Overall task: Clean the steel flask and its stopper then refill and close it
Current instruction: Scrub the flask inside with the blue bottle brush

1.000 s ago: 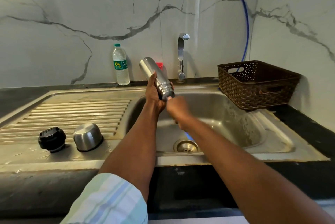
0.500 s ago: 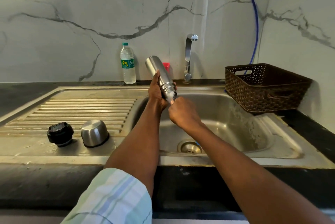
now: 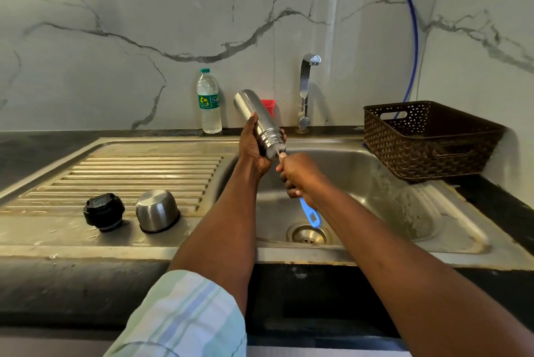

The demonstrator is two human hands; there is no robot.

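Note:
My left hand (image 3: 252, 148) grips the steel flask (image 3: 254, 117) above the sink basin (image 3: 375, 183), tilted with its mouth down toward me. My right hand (image 3: 300, 177) holds a bottle brush with a blue handle (image 3: 310, 216); the brush's white bristles (image 3: 278, 151) sit at the flask's mouth. The black stopper (image 3: 104, 212) and the steel cup lid (image 3: 157, 210), upside down, stand side by side on the ribbed drainboard (image 3: 130, 171) at the left.
A tap (image 3: 306, 88) rises behind the basin, with no water visible. A plastic water bottle (image 3: 209, 102) and a small red object (image 3: 268, 105) stand at the back wall. A brown perforated basket (image 3: 427, 140) sits right of the basin. The drain (image 3: 307, 234) is below my hands.
My right hand has drawn back from the flask's mouth, so the brush's wire, bristles and blue handle now show. The flask stays tilted in my left hand.

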